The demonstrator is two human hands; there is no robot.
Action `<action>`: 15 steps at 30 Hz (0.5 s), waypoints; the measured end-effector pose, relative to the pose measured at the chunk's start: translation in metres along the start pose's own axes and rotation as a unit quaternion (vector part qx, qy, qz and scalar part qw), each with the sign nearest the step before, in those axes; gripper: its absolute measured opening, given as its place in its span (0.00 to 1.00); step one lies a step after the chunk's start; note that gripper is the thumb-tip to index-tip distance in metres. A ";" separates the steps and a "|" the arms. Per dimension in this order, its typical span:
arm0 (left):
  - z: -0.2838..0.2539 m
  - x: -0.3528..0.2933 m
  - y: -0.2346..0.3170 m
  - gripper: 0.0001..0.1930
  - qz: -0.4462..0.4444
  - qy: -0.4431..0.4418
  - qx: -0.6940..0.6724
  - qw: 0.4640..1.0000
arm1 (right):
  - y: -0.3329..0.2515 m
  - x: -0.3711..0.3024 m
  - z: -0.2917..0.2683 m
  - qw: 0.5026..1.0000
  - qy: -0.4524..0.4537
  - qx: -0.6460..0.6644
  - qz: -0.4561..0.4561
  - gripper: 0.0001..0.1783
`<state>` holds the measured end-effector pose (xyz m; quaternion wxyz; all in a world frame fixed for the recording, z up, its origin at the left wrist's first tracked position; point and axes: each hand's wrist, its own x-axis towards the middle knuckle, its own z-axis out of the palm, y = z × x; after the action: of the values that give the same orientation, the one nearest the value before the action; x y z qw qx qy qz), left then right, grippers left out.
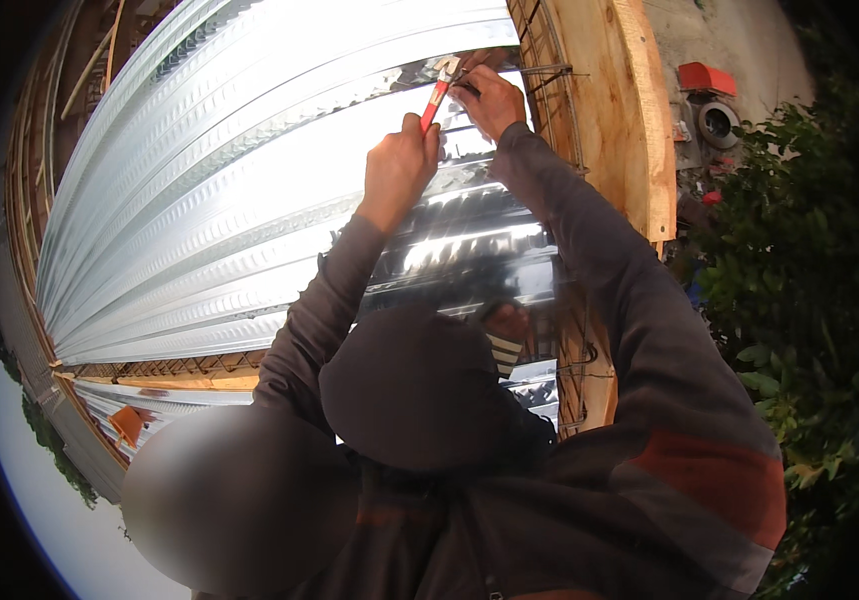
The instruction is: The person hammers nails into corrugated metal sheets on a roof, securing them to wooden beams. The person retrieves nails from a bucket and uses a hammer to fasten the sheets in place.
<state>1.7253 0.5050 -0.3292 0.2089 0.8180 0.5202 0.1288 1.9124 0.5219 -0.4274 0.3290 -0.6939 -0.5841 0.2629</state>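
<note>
My left hand is closed round the red handle of a small hand tool. The tool's pale head points away from me, just beside the fingers of my right hand; its exact kind is hard to make out. My right hand is bent with its fingers drawn together at the edge of the shiny ribbed metal sheet. Whatever those fingers hold is hidden. A thin steel bar runs from beside the right hand toward the timber edge.
Tied steel reinforcement runs along the sheet's right side, next to a thick wooden board. Past the board lie a red object, a round wheel-like thing and leafy branches. An orange piece sits at the lower left.
</note>
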 end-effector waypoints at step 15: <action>0.006 -0.004 -0.012 0.16 0.037 0.002 0.046 0.998 | 0.005 -0.003 0.006 0.987 0.064 0.037 -0.143 0.08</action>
<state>1.7161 0.5044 -0.3402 0.1650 0.8453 0.4951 0.1143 1.9105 0.5191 -0.4348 0.4252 -0.6058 -0.6452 0.1895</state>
